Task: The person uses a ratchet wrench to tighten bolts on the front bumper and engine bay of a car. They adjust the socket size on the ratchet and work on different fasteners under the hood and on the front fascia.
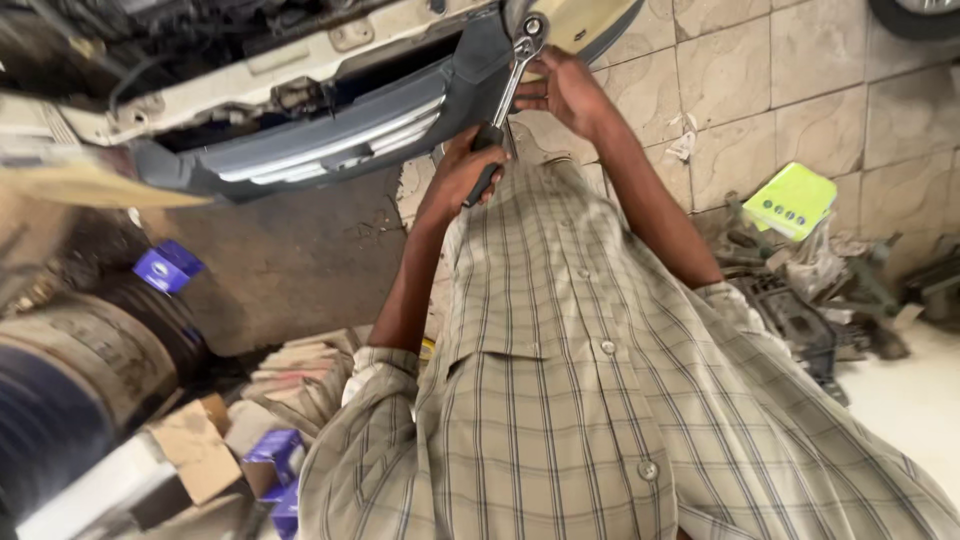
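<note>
My left hand (462, 170) is closed around the black handle of a chrome ratchet wrench (510, 80). The wrench slants up to its round head, which sits against the underside corner of a car's grey front bumper (330, 150). My right hand (565, 90) is just right of the wrench shaft, fingers curled near the head and touching the bumper's edge. Both bare forearms reach out from the short sleeves of my checked shirt (580, 400), which fills the lower middle of the view.
The cream car body with its open engine bay (200, 40) spans the top left. A tyre (90, 360), cardboard and small blue boxes (168, 266) lie at left. A lime-green box (790, 200) and dark scrap parts (800, 310) sit at right on beige tiles.
</note>
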